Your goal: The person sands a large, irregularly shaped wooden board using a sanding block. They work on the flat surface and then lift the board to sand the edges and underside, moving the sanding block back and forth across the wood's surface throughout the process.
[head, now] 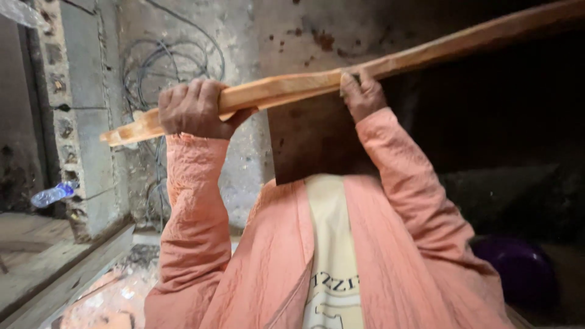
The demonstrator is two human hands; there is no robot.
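Long wooden plank point(365, 64) runs across upper frame, low at left, rising to far right, in front of rough concrete wall point(256, 36). Left hand point(194, 108) wraps plank near its left end, fingers curled over top, thumb under. Right hand point(362, 94) grips plank's edge approx. mid-length, fingers closed on it; dark flat board point(311, 140) sits just below, btwn the arms. Both sleeves peach-pink. Plastic bottle point(52, 195) at left, purple bowl point(518, 268) lower right.
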